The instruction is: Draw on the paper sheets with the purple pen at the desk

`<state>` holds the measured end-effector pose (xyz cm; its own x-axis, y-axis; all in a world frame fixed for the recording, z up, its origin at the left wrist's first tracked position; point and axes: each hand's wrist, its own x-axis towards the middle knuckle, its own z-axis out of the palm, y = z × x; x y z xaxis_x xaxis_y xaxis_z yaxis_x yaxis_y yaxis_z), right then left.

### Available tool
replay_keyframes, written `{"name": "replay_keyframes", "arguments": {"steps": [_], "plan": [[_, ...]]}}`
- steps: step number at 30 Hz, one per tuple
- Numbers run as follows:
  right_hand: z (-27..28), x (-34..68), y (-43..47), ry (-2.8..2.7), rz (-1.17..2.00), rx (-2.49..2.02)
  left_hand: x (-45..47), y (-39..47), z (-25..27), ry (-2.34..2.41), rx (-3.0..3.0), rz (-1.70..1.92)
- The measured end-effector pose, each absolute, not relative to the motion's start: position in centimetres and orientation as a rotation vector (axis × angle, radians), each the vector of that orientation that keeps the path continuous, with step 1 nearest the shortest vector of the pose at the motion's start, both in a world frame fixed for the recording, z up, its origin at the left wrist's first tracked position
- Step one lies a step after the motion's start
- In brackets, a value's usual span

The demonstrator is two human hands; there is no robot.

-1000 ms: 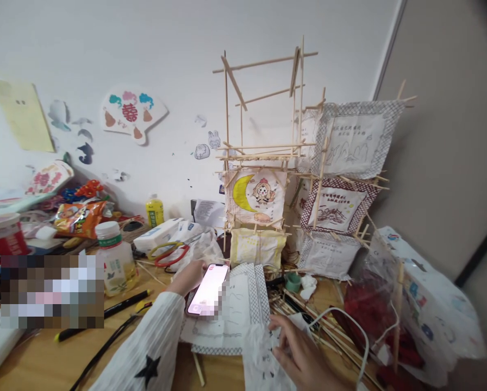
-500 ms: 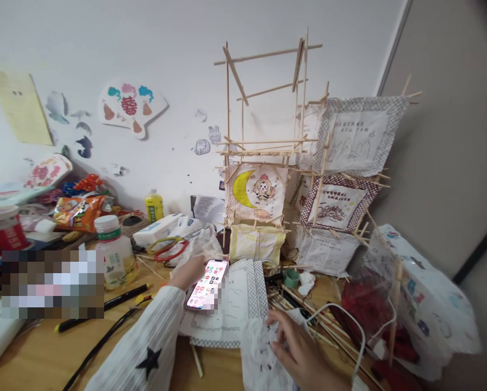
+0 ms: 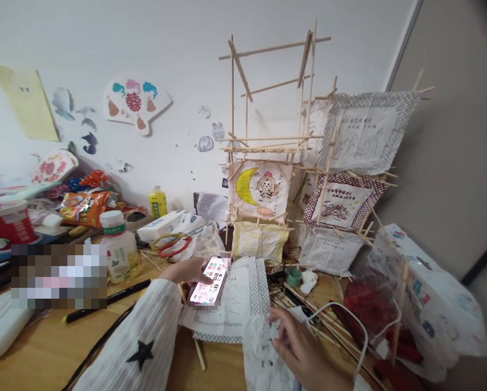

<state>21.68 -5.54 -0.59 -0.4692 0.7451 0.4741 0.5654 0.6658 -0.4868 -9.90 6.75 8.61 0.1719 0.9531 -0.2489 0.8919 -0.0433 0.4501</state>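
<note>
- Smartphone (image 3: 209,281), screen lit with rows of app icons, is held above the near middle of the wooden counter (image 3: 223,369). It is tilted, its top edge leaning toward one o'clock. Directions here are read from the phone, twelve being the wall side.
- Left grip (image 3: 187,270) comes in from nine o'clock and is closed around the phone's left edge, the thumb lying over the screen.
- Right grip (image 3: 295,343), at four o'clock, has half-curled fingers and sits over a thin crumpled paper (image 3: 255,350). Whether it pinches anything, I cannot tell.
- Beneath the phone and out to three o'clock lie drawn sheets with lattice borders (image 3: 237,309); contact between phone and sheets cannot be made out.
- At one o'clock stands a stick tower (image 3: 276,141) with a crescent-moon panel (image 3: 263,202); a white-capped drink bottle (image 3: 121,258) is near ten, a black marker (image 3: 123,294) near nine.
- In handling, the phone should be stiff and modest in weight, its glass smooth, slippery and easily cracked. Its long side edges look the best place to hold, keeping stray fingers off the icons.
- The papers would be light, limp and quick to tear, so are better taken flat by a border.
</note>
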Motion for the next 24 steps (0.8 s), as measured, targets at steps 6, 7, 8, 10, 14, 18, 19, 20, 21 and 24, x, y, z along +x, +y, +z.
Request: {"name": "replay_keyframes", "arguments": {"steps": [6, 7, 8, 10, 14, 18, 19, 20, 21, 24], "plan": [[-0.6, 21.7, -5.7, -2.205, 0.332, -1.020, -10.5, 7.4, 8.1, 1.613, 1.970, 0.124], [-0.6, 21.7, -5.7, -2.207, 0.335, -1.019, -10.6, 7.5, 8.0, 1.608, 1.964, 0.144], [-0.6, 21.7, -5.7, -2.207, 0.334, -1.016, -10.8, 7.5, 7.9, 1.607, 1.954, 0.164], [-0.6, 21.7, -5.7, -2.205, 0.331, -1.011, -10.9, 7.6, 7.8, 1.607, 1.936, 0.197], [-0.7, 21.8, -5.6, -2.196, 0.336, -1.008, -10.9, 7.5, 8.0, 1.611, 1.939, 0.219], [-0.5, 21.7, -5.7, -2.198, 0.337, -1.021, -10.4, 7.3, 8.1, 1.659, 1.905, 0.229], [-0.4, 21.7, -5.7, -2.202, 0.338, -1.022, -10.2, 7.3, 8.1, 1.677, 1.889, 0.235], [-0.4, 21.6, -5.7, -2.206, 0.342, -1.022, -10.1, 7.2, 8.1, 1.693, 1.872, 0.241], [-0.4, 21.6, -5.7, -2.209, 0.346, -1.022, -9.9, 7.2, 8.0, 1.707, 1.855, 0.244], [-0.4, 21.6, -5.7, -2.213, 0.363, -1.031, -9.5, 7.3, 7.8, 1.749, 1.804, 0.243]]}}
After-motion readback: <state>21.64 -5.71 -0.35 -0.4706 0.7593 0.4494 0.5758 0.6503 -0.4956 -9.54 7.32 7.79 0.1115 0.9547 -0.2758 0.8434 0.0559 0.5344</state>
